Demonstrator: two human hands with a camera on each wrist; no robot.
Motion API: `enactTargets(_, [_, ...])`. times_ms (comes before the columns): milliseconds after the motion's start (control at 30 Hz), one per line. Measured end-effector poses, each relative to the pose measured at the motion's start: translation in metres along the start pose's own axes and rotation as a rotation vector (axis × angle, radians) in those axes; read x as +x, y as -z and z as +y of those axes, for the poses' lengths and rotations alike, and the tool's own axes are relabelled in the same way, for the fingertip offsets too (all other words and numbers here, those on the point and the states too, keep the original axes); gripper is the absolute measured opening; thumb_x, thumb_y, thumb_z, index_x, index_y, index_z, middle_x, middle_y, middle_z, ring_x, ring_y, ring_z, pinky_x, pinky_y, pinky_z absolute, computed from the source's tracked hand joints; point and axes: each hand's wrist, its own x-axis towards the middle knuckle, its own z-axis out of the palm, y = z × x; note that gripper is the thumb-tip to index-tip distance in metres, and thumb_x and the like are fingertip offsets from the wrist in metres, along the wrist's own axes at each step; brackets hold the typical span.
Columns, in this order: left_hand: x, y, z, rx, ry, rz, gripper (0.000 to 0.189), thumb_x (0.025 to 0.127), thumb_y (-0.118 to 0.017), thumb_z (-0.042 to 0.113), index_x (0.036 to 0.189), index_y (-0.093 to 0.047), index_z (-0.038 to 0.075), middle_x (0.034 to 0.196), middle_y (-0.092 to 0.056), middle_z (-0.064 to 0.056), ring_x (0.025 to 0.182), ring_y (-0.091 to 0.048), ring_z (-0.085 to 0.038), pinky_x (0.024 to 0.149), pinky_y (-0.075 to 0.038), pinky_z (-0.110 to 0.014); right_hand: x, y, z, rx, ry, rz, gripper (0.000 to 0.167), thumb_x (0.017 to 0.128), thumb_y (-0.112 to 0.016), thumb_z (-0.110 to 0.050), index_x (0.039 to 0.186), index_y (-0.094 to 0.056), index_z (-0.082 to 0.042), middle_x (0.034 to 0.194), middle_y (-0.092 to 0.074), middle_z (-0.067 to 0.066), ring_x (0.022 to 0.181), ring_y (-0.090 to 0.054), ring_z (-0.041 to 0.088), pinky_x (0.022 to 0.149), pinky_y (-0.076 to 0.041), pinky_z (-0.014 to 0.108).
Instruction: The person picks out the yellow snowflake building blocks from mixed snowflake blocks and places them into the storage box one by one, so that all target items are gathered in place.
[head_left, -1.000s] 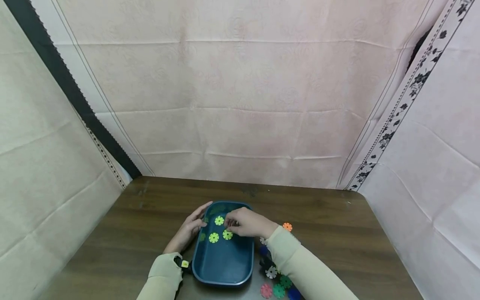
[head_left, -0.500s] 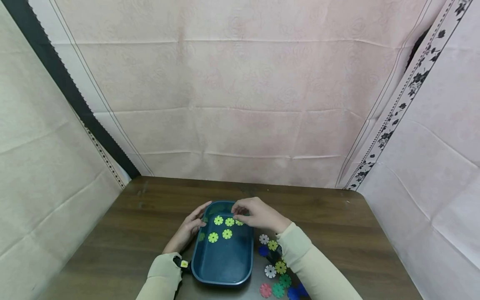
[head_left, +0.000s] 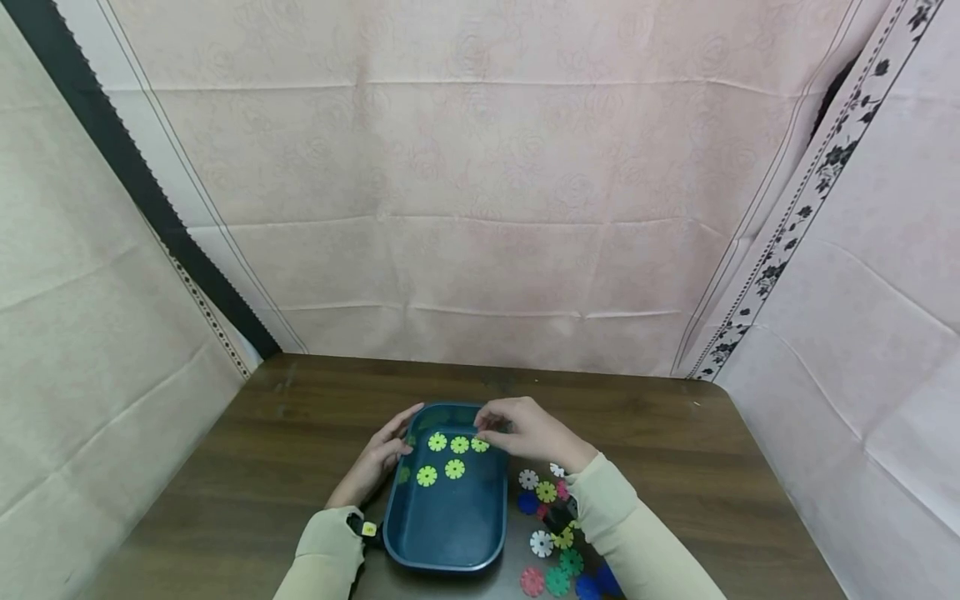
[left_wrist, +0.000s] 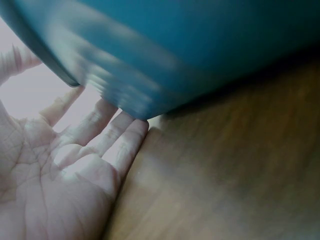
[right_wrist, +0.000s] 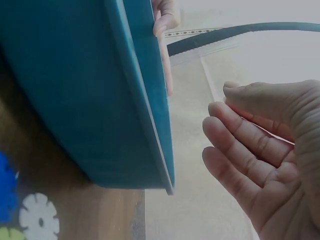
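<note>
A dark blue-green tray (head_left: 446,533) stands on the table. Inside, several yellow-green flower-shaped discs (head_left: 427,476) lie flat, in an upper row and a lower row. My left hand (head_left: 381,454) holds the tray's left wall, thumb over the rim and fingers against the outside; the left wrist view shows those fingers (left_wrist: 107,132) touching the wall. Above the tray's upper right rim hovers my right hand (head_left: 525,429), near the rightmost disc (head_left: 480,445) of the upper row. In the right wrist view its fingers (right_wrist: 240,162) are loosely bent, with nothing visible between them.
Right of the tray lies a loose group of flower discs, among them white (head_left: 541,544), green (head_left: 557,581), pink (head_left: 532,581) and blue (head_left: 587,587). My right sleeve (head_left: 637,533) covers some. The brown table (head_left: 300,433) meets pale cloth walls (head_left: 480,208) behind.
My right hand has moved from over the tray's middle to its upper right rim, uncovering discs in the upper row. More loose discs show beside the sleeve. The left hand stays put.
</note>
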Motion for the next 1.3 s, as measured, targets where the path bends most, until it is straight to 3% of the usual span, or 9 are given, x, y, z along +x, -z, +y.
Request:
enactTargets(200, [0.0,0.0,0.0,-0.005,0.006,0.002,0.067,0.093,-0.05,0.002,0.155,-0.039,0.025,0.153,-0.042,-0.014,0.132,-0.045,-0.042,0.098,-0.047,-0.044,-0.016,0.005,0.003,0.061,-0.015,0.036,0.014,0.096,-0.07,-0.016,0.109,-0.069,-0.019,0.101,-0.07,-0.009,0.094,-0.065,0.005,0.08,-0.056,0.028])
enactTargets(467, [0.001,-0.001,0.0,0.011,0.018,0.007,0.067,0.093,-0.05,0.003,0.154,-0.04,0.028,0.153,-0.043,-0.013,0.131,-0.047,-0.039,0.098,-0.047,-0.043,-0.059,0.0,0.016,0.143,-0.138,0.122,0.011,0.098,-0.067,-0.028,0.107,-0.072,-0.022,0.1,-0.069,-0.014,0.092,-0.065,0.009,0.078,-0.057,0.033])
enactTargets(567, [0.002,-0.002,0.0,0.008,0.019,0.004,0.068,0.093,-0.05,0.002,0.155,-0.039,0.027,0.153,-0.042,-0.014,0.131,-0.046,-0.04,0.098,-0.047,-0.042,-0.083,-0.002,0.024,0.15,-0.15,0.181,0.012,0.098,-0.068,-0.027,0.105,-0.072,-0.019,0.1,-0.07,-0.012,0.091,-0.067,0.011,0.077,-0.056,0.034])
enactTargets(667, [0.002,-0.002,-0.001,0.005,0.018,-0.003,0.068,0.093,-0.05,0.003,0.156,-0.037,0.025,0.154,-0.041,-0.014,0.132,-0.046,-0.041,0.098,-0.047,-0.041,-0.112,-0.001,0.031,0.238,-0.212,0.243,0.011,0.097,-0.069,-0.024,0.104,-0.072,-0.017,0.098,-0.073,-0.001,0.088,-0.069,0.02,0.075,-0.057,0.034])
enactTargets(867, [0.001,0.0,0.001,-0.011,0.011,-0.003,0.069,0.092,-0.05,0.003,0.157,-0.035,0.021,0.154,-0.041,-0.015,0.132,-0.045,-0.044,0.097,-0.048,-0.04,-0.178,0.003,0.052,0.412,-0.368,0.413,0.018,0.098,-0.066,-0.014,0.108,-0.068,0.001,0.1,-0.07,0.021,0.089,-0.069,0.029,0.077,-0.056,0.033])
enactTargets(1000, [0.0,0.001,0.002,-0.001,0.006,-0.005,0.069,0.092,-0.05,0.003,0.157,-0.035,0.021,0.154,-0.04,-0.017,0.131,-0.045,-0.044,0.096,-0.049,-0.039,-0.215,0.005,0.057,0.475,-0.513,0.495,0.024,0.098,-0.065,-0.013,0.11,-0.065,0.008,0.099,-0.068,0.025,0.087,-0.068,0.029,0.076,-0.057,0.035])
enactTargets(1167, [0.0,0.002,0.001,-0.001,-0.002,0.001,0.068,0.093,-0.051,0.002,0.157,-0.037,0.021,0.154,-0.04,-0.019,0.13,-0.047,-0.044,0.095,-0.05,-0.039,-0.241,0.008,0.053,0.446,-0.724,0.462,0.028,0.096,-0.07,-0.027,0.11,-0.069,-0.003,0.1,-0.072,0.013,0.091,-0.069,0.023,0.077,-0.055,0.032])
enactTargets(1300, [0.001,0.002,0.0,0.0,-0.012,-0.024,0.069,0.093,-0.051,0.003,0.157,-0.035,0.02,0.154,-0.039,-0.019,0.131,-0.045,-0.046,0.096,-0.049,-0.04,-0.254,0.009,0.047,0.389,-0.723,0.341,0.026,0.094,-0.072,-0.027,0.112,-0.07,-0.008,0.101,-0.072,0.007,0.091,-0.068,0.018,0.078,-0.054,0.029])
